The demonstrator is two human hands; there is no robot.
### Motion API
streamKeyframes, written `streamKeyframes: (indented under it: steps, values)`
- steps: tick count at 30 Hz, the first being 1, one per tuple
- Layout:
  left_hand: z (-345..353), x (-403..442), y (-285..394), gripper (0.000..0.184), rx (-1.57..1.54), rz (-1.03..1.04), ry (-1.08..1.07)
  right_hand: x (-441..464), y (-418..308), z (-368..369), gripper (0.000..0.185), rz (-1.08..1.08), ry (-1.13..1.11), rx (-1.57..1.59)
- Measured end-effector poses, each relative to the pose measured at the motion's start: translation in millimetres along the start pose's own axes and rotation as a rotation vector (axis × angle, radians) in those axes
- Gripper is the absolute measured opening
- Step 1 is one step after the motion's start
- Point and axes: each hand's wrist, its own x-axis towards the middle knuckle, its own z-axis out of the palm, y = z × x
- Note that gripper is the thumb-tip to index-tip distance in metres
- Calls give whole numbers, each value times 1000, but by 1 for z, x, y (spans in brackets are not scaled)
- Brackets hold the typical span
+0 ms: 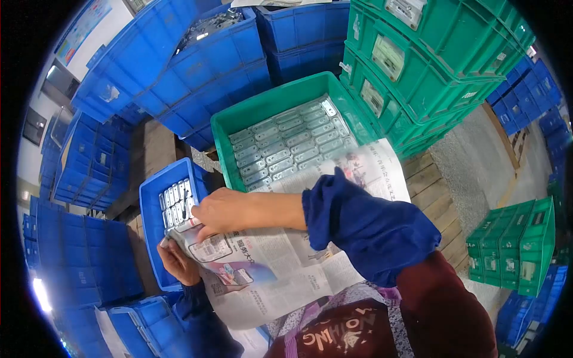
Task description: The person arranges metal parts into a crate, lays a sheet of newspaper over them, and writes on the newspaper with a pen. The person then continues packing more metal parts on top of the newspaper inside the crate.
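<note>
A printed newspaper sheet [280, 262] spreads across my lap and over the near edge of a green crate [224, 134]. My left hand [180, 264] is closed on the sheet's left edge, partly hidden beneath the paper. Above it, my right hand [219, 212] pinches the same edge near its upper corner, fingers bent. Rows of flat silver metal parts [286, 140] lie in the green crate, partly covered by the paper. Just beyond my hands, a small blue bin [150, 203] holds similar metal parts [176, 200] in rows.
Stacked blue crates [203, 71] rise at the back left, one filled with dark metal pieces [218, 27]. Tall green crates [412, 65] stand at the back right. More green crates [510, 244] sit at the right, beside wooden slats [441, 203]. Blue bins [83, 256] line the left.
</note>
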Motion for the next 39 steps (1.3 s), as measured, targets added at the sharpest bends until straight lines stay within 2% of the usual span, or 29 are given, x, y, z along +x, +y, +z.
streamKeyframes:
  steps: [1, 4, 6, 7, 8, 9, 11, 14, 15, 16, 18, 19, 20, 21, 23, 25, 26, 27, 28, 29, 30, 32, 33, 35, 37, 39]
  values:
    - [-2, -1, -3, 17, 10, 0, 9, -1, 4, -1, 49, 64, -101, 105]
    - [-13, -3, -13, 18, 49, 1, 58, -36, 48, -23, 40, -33, -52, 218]
    - [-20, -2, -8, 18, 119, 37, 81, -73, 78, -54, 39, 42, -98, 268]
    - [-25, -2, -11, 18, 143, 45, 98, -95, 97, -68, 38, 199, -180, 190]
    - [-32, -3, -15, 18, 167, 52, 113, -120, 104, -88, 36, 283, -206, 250]
    - [-40, -3, -13, 18, 149, -21, 88, -146, 118, -100, 32, 384, -212, 330]
    - [-48, -7, -15, 18, 263, 31, 94, -191, 122, -127, 27, 542, -197, 313]
    - [-60, -19, -30, 18, 210, -21, 41, -221, 103, -153, 22, 566, -121, 289]
    - [-65, -21, -33, 17, 197, -47, 9, -226, 91, -160, 23, 557, -39, 229]
    - [-80, -16, -42, 17, 347, 65, -137, -229, 78, -169, 24, 545, 43, 168]
    - [-103, 2, -32, 22, 518, -170, -526, -220, 42, -180, 17, 432, 102, -44]
    - [-97, 15, -24, 44, 650, -9, -390, -213, 24, -183, 15, 329, 153, -185]
    - [-93, 34, -9, 56, 482, -18, -328, -203, 5, -187, 13, 233, 204, -301]
    - [-79, 63, 35, 69, 315, -26, -269, -193, -16, -192, 11, 137, 255, -415]
    - [-37, 102, 146, 76, 142, 232, -408, -169, -59, -204, 10, 21, 288, -599]
    - [-3, 123, 223, 79, 122, 555, -706, -144, -85, -211, 9, -69, 322, -680]
    - [14, 125, 251, 72, 87, 569, -824, -140, -92, -214, 8, -144, 346, -759]
    - [34, 125, 258, 58, -32, 635, -805, -138, -96, -220, 8, -162, 359, -773]
    - [44, 130, 267, 49, 42, 497, -862, -137, -99, -226, 10, -197, 436, -702]
    - [51, 133, 272, 40, 111, 352, -917, -136, -100, -233, 13, -229, 508, -627]
    - [62, 135, 265, 25, -68, 312, -894, -139, -96, -242, 23, -191, 515, -580]
    - [63, 145, 264, 21, -23, 363, -742, -159, -91, -252, 34, -62, 699, -418]
    - [59, 153, 264, 21, -95, 365, -665, -176, -79, -255, 50, -12, 801, -374]
    - [41, 171, 273, 21, -119, 371, -537, -215, -47, -248, 71, -38, 1002, 128]
    - [24, 186, 285, 19, -253, 392, -492, -247, -18, -216, 110, -99, 1122, 630]
    - [16, 197, 299, 19, -204, 408, -424, -258, -14, -179, 133, -97, 1236, 977]
